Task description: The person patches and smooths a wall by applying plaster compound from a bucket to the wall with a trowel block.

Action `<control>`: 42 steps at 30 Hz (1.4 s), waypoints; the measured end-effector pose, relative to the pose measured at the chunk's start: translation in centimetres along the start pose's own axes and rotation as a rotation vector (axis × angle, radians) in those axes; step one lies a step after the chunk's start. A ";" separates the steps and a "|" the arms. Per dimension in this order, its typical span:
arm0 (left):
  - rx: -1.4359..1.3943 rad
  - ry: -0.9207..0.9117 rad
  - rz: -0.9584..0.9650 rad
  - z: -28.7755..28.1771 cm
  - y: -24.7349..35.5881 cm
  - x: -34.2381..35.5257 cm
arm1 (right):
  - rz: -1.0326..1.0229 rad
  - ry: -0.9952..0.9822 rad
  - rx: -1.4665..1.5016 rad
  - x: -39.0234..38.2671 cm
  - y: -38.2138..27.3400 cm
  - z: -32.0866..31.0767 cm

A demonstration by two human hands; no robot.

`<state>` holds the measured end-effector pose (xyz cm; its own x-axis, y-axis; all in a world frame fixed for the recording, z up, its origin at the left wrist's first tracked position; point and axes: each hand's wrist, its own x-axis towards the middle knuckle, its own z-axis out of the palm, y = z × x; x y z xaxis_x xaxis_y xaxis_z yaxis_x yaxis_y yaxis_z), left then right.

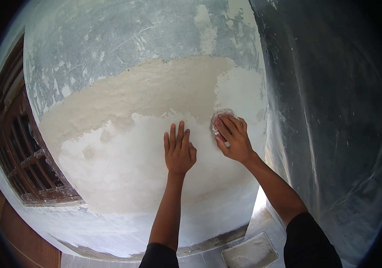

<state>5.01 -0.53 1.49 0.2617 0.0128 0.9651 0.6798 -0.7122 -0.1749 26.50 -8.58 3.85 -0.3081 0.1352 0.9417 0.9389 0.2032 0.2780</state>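
The person's right hand (238, 142) is pressing a pink and white pad (217, 121) on the wall (124, 178), its grip clamping the pad. The left hand (180, 154) is lying flat on the wall, left of the pad, its grip spreading slightly apart. A tray (250, 253) is sitting below, and a brown window (32, 156) is standing far left.

The right hand (234, 137) covers most of a red-and-white pad (216, 124), whose underside is hidden. The left hand's (179, 152) palm faces away, unseen. The near edge cuts off both black fabric sleeves (309, 243) and the near end of a shallow rectangular tray (272, 244). Gaps in the brown wooden barred window (34, 157), left, are too dark to read; the dark, creased sheet (334, 134), right, fades into blackness.
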 end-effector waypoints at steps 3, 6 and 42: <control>0.016 0.016 -0.005 0.1 -0.4 -0.4 | -0.030 0.187 0.084 5.5 0.9 -0.9; -0.003 0.019 0.010 0.5 0.1 0.0 | 0.001 0.349 0.039 13.5 2.8 -1.6; -0.062 0.027 0.007 0.6 0.2 -0.1 | 0.017 0.172 0.014 13.5 1.2 -0.4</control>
<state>5.51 -0.26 1.25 0.2471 -0.0105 0.9689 0.6338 -0.7546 -0.1698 23.51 -6.87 16.95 -0.2604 -0.0290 0.9651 0.9411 0.2159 0.2604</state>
